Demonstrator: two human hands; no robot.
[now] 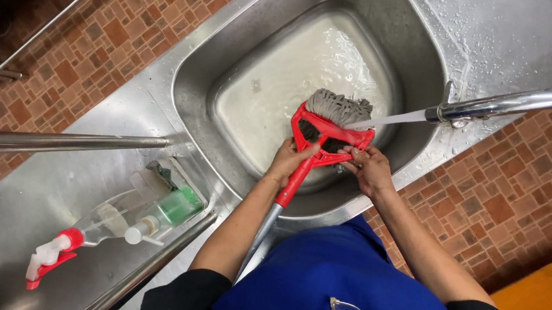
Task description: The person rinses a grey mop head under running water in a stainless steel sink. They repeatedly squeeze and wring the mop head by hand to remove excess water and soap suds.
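Left hand [286, 162] and right hand [369, 170] both grip the red mop clamp [329, 139] over the sink [197, 72]

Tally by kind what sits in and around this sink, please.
Mop, red frame, grey strands, held by left hand and right hand: 1
Bottles: 2, a spray bottle and a green-liquid bottle
Tap, running: 1
Sink: 1
Total: 5
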